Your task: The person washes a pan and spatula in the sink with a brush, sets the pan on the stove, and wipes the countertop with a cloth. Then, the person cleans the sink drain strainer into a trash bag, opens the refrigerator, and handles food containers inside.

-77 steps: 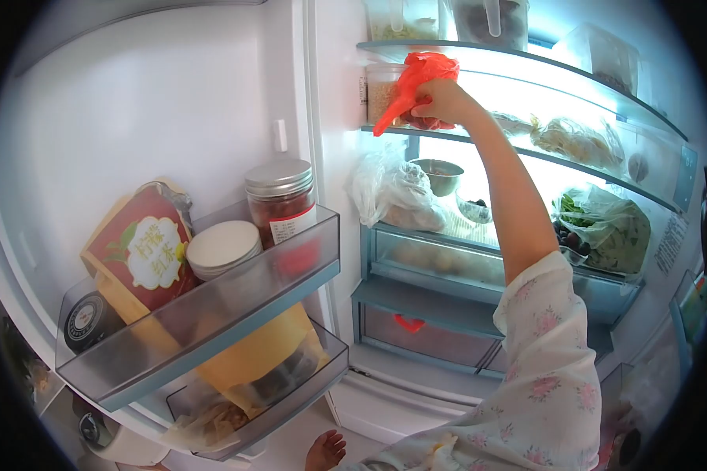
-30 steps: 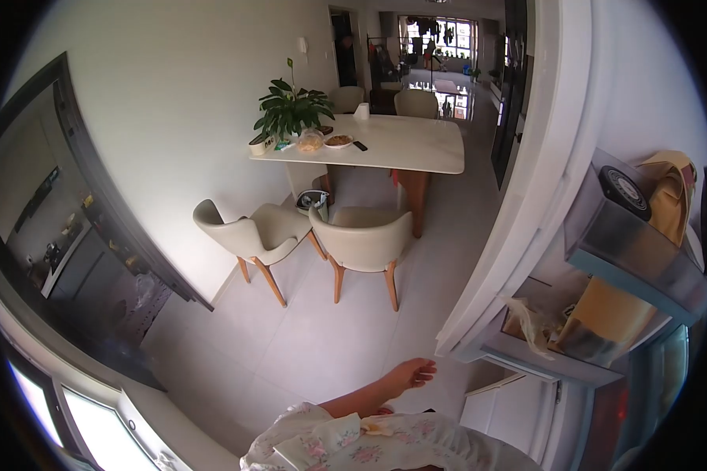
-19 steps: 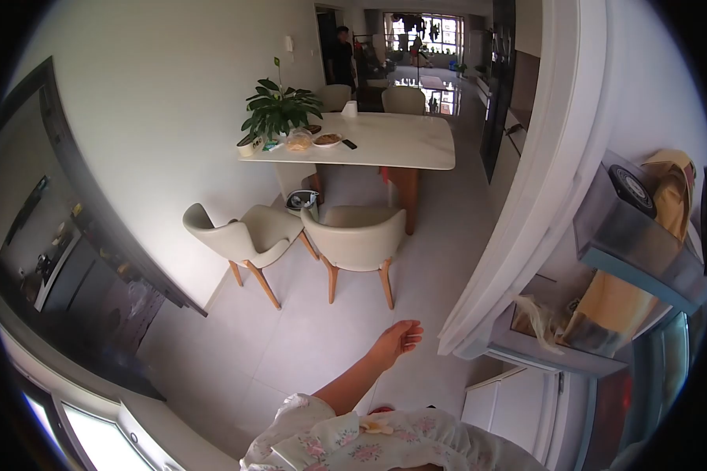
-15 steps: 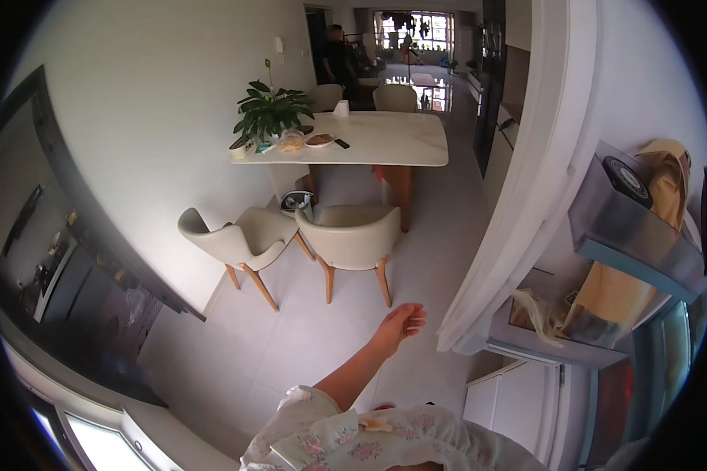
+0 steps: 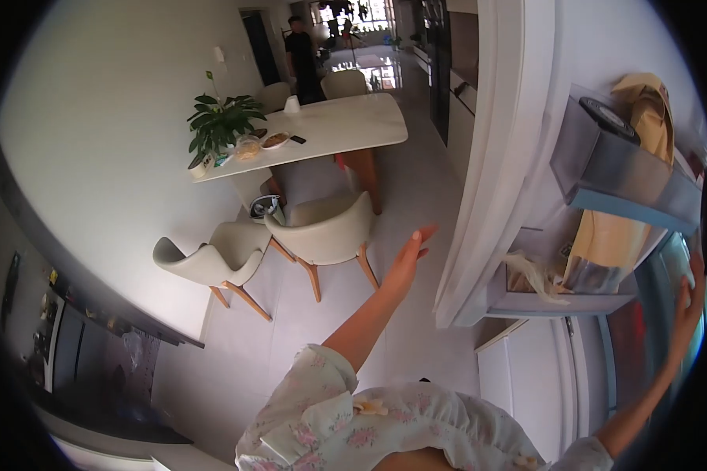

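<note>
My left hand (image 5: 418,250) is raised over the floor between a beige chair (image 5: 330,228) and the open fridge door, its fingers stretched out and holding nothing. At the far right, my right hand (image 5: 686,302) reaches up beside the fridge's bluish lit interior, with fingers apart; whether it touches anything there I cannot make out. In the upper door bin (image 5: 632,177) are a dark container with a round label (image 5: 607,116) and a brown paper bag (image 5: 652,118). The lower bin (image 5: 558,302) holds a brown paper package (image 5: 605,243) and a pale plastic strip (image 5: 538,279).
A white table (image 5: 338,125) carries a potted plant (image 5: 220,122), a plate of food (image 5: 276,140) and a dark phone-like object (image 5: 298,140). Another chair (image 5: 220,259) and a small bin (image 5: 265,207) stand nearby. A person in black (image 5: 301,59) stands behind the table.
My right hand has come into view at the far right. My left hand has risen and its curled fingers have straightened. The view has turned slightly right and tilted.
</note>
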The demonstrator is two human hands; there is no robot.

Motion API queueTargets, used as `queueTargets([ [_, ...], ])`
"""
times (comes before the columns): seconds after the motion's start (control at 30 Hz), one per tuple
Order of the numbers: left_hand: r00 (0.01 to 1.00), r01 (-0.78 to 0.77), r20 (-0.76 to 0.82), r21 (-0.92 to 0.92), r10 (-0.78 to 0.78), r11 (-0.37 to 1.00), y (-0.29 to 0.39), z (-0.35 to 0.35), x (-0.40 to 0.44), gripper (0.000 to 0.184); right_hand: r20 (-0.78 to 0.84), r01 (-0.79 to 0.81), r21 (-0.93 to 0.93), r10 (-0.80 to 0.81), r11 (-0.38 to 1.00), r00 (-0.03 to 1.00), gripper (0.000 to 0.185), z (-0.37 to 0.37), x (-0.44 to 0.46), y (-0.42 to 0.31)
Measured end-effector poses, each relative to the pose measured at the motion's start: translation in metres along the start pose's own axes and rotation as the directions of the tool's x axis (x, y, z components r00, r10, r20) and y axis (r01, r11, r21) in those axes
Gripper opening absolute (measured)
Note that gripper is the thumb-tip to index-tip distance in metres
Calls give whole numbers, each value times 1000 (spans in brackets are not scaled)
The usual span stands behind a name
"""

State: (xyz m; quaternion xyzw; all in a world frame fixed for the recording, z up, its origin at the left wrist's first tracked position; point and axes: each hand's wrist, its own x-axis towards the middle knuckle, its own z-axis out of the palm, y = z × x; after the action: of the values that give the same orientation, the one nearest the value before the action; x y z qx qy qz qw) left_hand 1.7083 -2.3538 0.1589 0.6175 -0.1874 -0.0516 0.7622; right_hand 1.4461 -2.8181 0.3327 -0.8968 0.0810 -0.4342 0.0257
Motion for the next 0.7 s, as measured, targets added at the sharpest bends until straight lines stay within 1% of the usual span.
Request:
queueTargets([
  [0.03,999,-6,41,-6,6,1000,-1,2,3,65,42,-66,48,64,997,997,38,8,-20,-7],
  [0.13,978,107,186,-60,-94,992,-16,8,12,64,131,-315,157,297,936,946,31,39,-76,-59],
  [0.2,979,103,183,-53,-92,993,-21,13,11,63,263,-496,286,430,820,864,23,68,-119,-64],
  [0.27,980,86,180,-11,-83,996,-22,13,12,61,386,-549,143,464,824,797,20,92,-166,-70],
  [0.33,981,61,181,61,-71,996,-19,14,11,58,494,-487,146,363,861,790,21,117,-209,-70],
  [0.4,978,94,191,-23,-88,995,-19,15,9,54,651,-595,87,407,799,641,18,124,-236,-87],
  [0.43,975,113,201,-63,-99,992,-20,14,8,52,707,-619,98,383,780,595,20,132,-257,-86],
  [0.47,985,51,169,-25,-46,998,-26,12,7,50,756,-648,103,364,755,544,22,138,-276,-86],
  [0.53,987,-68,148,36,62,997,-54,10,8,48,865,-715,-37,381,698,326,26,140,-290,-103],
  [0.6,977,-197,87,10,195,980,-92,8,7,49,921,-611,-84,296,787,254,33,147,-310,-105],
  [0.63,966,-250,80,64,245,966,-96,6,5,52,935,-597,-142,305,790,181,36,146,-312,-110],
  [0.67,998,-35,-43,164,42,986,-113,-6,1,40,943,-589,-197,316,784,105,39,147,-314,-114],
  [0.7,952,-302,8,162,305,939,-159,-17,-1,59,943,-576,-187,309,796,121,41,148,-326,-113],
])
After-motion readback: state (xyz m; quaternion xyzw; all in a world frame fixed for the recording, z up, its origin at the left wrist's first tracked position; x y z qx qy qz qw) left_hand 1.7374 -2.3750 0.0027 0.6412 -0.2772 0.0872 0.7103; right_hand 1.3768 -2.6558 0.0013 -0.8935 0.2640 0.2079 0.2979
